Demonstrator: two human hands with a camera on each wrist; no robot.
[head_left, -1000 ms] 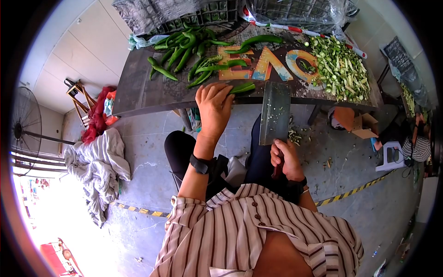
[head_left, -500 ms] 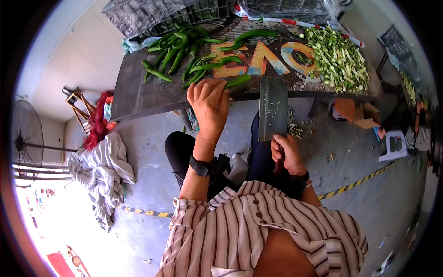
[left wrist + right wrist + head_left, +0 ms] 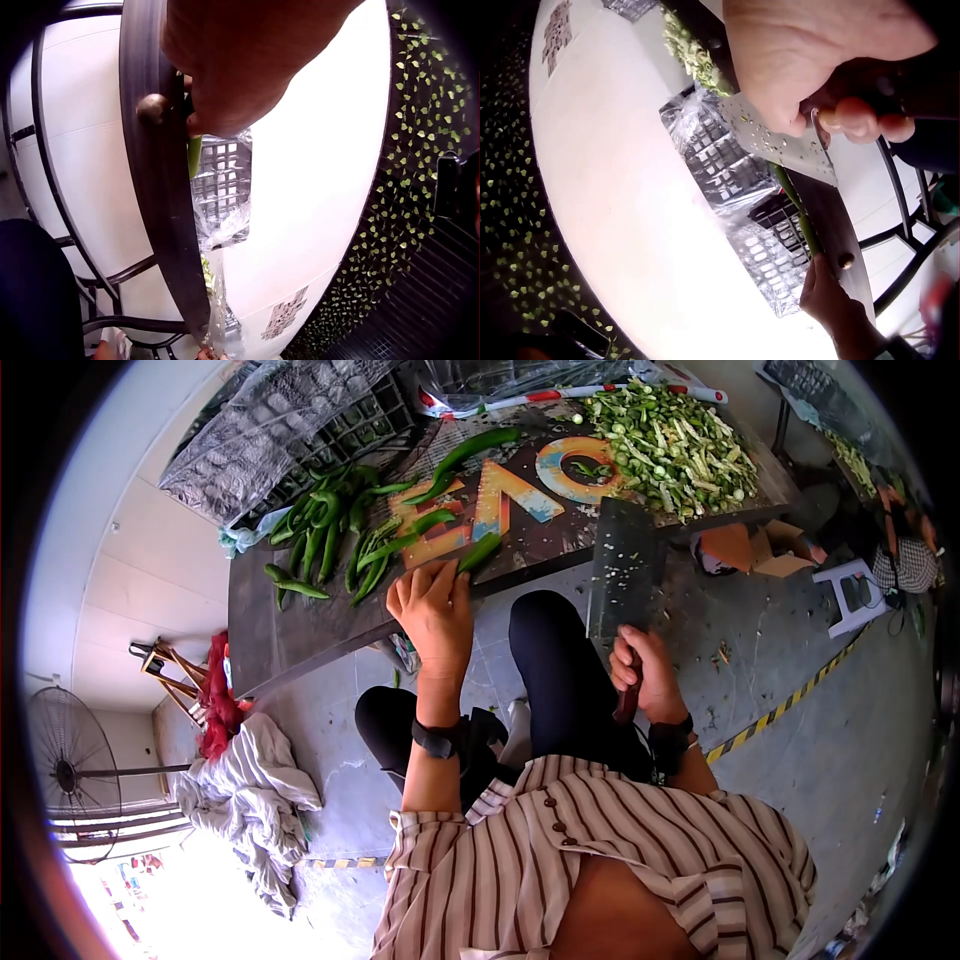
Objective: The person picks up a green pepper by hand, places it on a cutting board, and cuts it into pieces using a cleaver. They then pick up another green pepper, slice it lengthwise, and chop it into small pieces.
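Observation:
At the table's near edge the left hand (image 3: 435, 615) holds a green pepper (image 3: 480, 552) by its left end, fingers bent over it. The right hand (image 3: 645, 670) grips the handle of a broad cleaver (image 3: 622, 570), whose blade, flecked with green bits, stands just right of that pepper without touching it. The right wrist view shows the cleaver blade (image 3: 776, 142) under the right hand (image 3: 810, 67), and the left hand (image 3: 832, 300) pinching the pepper (image 3: 808, 234). In the left wrist view the left hand (image 3: 225, 82) hides most of the pepper (image 3: 194, 156).
Whole peppers (image 3: 325, 520) lie at the table's left, a long one (image 3: 465, 455) behind the held pepper. Chopped pieces (image 3: 675, 450) are heaped at the right. Plastic-covered crates (image 3: 290, 435) stand along the back. A carton (image 3: 780, 550) and a stool (image 3: 850, 595) are on the floor.
The head view has turned, so the table appears tilted and shifted left. The left hand still holds the pepper; the cleaver remains in the right hand, now farther from the pepper.

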